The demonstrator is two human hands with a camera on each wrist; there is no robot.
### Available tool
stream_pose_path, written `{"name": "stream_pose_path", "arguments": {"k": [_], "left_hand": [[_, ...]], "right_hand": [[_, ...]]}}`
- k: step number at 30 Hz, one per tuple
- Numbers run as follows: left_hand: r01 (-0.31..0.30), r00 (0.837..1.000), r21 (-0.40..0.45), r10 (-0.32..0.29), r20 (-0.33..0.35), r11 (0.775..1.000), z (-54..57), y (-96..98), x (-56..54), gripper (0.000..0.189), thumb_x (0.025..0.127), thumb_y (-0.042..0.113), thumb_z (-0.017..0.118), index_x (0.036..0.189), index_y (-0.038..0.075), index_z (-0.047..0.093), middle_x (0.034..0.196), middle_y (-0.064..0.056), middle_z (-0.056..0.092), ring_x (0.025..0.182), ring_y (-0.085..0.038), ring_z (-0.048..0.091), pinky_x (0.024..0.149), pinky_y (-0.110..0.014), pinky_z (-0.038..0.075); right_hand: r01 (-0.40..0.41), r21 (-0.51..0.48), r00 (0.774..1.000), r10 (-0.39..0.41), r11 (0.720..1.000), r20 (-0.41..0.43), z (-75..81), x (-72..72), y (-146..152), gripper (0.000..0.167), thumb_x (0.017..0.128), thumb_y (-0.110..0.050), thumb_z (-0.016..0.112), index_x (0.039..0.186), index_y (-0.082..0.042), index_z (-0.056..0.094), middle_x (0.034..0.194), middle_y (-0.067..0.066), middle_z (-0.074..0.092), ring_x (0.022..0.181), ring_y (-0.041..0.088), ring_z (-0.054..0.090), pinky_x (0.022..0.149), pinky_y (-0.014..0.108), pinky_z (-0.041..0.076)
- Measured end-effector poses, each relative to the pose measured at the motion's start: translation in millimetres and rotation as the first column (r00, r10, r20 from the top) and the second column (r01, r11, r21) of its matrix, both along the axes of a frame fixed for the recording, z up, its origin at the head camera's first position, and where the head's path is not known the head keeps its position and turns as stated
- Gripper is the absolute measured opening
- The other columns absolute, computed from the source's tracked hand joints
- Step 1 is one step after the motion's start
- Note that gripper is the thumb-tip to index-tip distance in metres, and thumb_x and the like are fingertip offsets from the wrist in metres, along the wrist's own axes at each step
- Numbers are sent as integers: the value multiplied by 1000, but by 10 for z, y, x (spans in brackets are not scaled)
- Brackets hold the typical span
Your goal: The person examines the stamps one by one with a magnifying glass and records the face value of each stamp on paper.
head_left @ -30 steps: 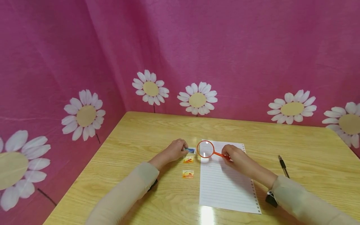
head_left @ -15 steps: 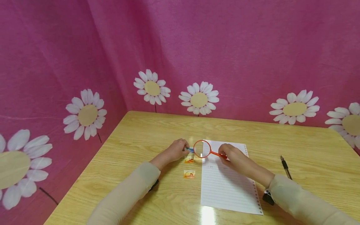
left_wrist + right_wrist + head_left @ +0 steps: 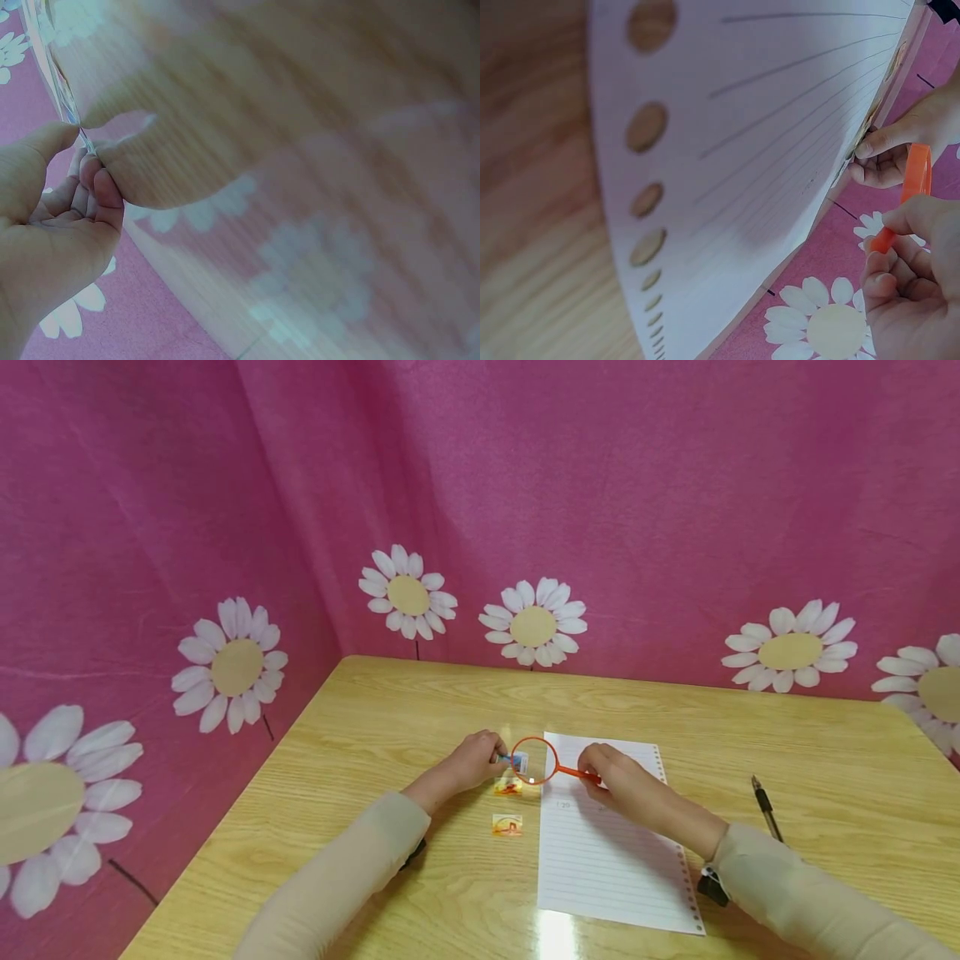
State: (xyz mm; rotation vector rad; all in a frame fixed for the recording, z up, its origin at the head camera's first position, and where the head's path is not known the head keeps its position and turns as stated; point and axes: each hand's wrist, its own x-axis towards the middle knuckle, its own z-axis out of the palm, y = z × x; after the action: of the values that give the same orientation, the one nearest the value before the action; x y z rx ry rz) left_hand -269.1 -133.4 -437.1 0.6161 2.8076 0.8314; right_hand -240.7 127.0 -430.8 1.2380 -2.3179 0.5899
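In the head view, my left hand [image 3: 474,760] pinches the edge of a small blue stamp-like picture [image 3: 519,763] at the table's middle. The left wrist view shows that hand's thumb [image 3: 56,141] and fingers meeting at a thin edge. My right hand [image 3: 622,779] grips the handle of an orange-red magnifying glass [image 3: 572,771]. Its round lens is over the blue picture's right part. Thumb and curled fingers of the right hand [image 3: 911,277] hold the orange handle in the right wrist view. Two orange-yellow stamp-like pictures, one nearer [image 3: 507,825] and one farther [image 3: 508,787], lie below the blue one.
A lined, hole-punched sheet [image 3: 611,868] with faint writing lies under the right hand. To its right is a black pen [image 3: 765,803]. The wooden table [image 3: 420,697] ends at a pink curtain [image 3: 630,485] printed with daisies.
The magnifying glass has moved left with my right hand, from over the paper to over the blue picture. My left hand stays almost where it was.
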Motion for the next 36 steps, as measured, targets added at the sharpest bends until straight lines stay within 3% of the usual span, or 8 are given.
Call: {"name": "stream_pose_path", "arguments": {"k": [16, 17, 20, 23, 24, 28, 36], "left_hand": [[8, 1000, 32, -8, 13, 999, -22, -18, -36, 13, 95, 11, 62, 100, -1, 61, 87, -9, 52, 73, -14, 46, 70, -26, 44], [25, 1000, 38, -25, -8, 999, -97, -41, -82, 16, 97, 16, 61, 99, 0, 61, 86, -8, 51, 72, -13, 45, 68, -25, 43], [30, 1000, 43, -30, 0, 999, -113, -49, -89, 16, 97, 17, 61, 97, 0, 60, 85, -7, 49, 72, -13, 45, 68, -25, 43], [21, 1000, 47, -22, 12, 999, -102, -40, -78, 15, 97, 15, 60, 99, 0, 60, 87, -8, 50, 73, -14, 45, 69, -26, 43], [3, 999, 44, -5, 37, 999, -25, -17, -29, 13, 96, 10, 61, 99, -2, 60, 88, -10, 51, 74, -15, 46, 70, -27, 43], [-8, 999, 26, 7, 34, 1000, 8, 1, 5, 13, 96, 11, 61, 102, -1, 60, 88, -8, 50, 73, -13, 44, 69, -26, 42], [-6, 1000, 10, 5, 11, 1000, 4, 2, 7, 15, 97, 12, 61, 103, -1, 60, 86, -7, 49, 72, -12, 43, 71, -26, 43]], "right_hand": [[6, 16, 1000, -6, 1000, -3, -64, -24, 2, 32, 70, 12, 77, 88, -2, 55, 80, 4, 58, 73, 13, 57, 63, 25, 53], [4, 15, 1000, -4, 1000, -2, -65, -25, 2, 32, 70, 12, 77, 88, -2, 55, 80, 4, 58, 73, 14, 57, 63, 25, 53], [0, 12, 1000, 0, 1000, -2, -69, -24, -4, 32, 70, 13, 77, 88, -2, 54, 80, 4, 58, 73, 14, 57, 63, 25, 53], [1, 10, 1000, -1, 1000, -11, -76, -25, 1, 32, 70, 13, 77, 88, -1, 54, 80, 5, 58, 73, 13, 57, 63, 25, 53], [1, 9, 1000, -1, 1000, -13, -77, -25, 2, 32, 70, 12, 77, 88, -1, 55, 80, 5, 59, 73, 13, 57, 63, 24, 53], [1, 13, 1000, -1, 1000, -16, -83, -27, 13, 31, 70, 12, 77, 88, -1, 55, 80, 5, 59, 73, 13, 57, 63, 24, 53], [-1, 11, 1000, 2, 1000, -14, -73, -29, 17, 31, 71, 12, 76, 88, -1, 54, 80, 5, 59, 73, 13, 56, 63, 24, 52]]}}
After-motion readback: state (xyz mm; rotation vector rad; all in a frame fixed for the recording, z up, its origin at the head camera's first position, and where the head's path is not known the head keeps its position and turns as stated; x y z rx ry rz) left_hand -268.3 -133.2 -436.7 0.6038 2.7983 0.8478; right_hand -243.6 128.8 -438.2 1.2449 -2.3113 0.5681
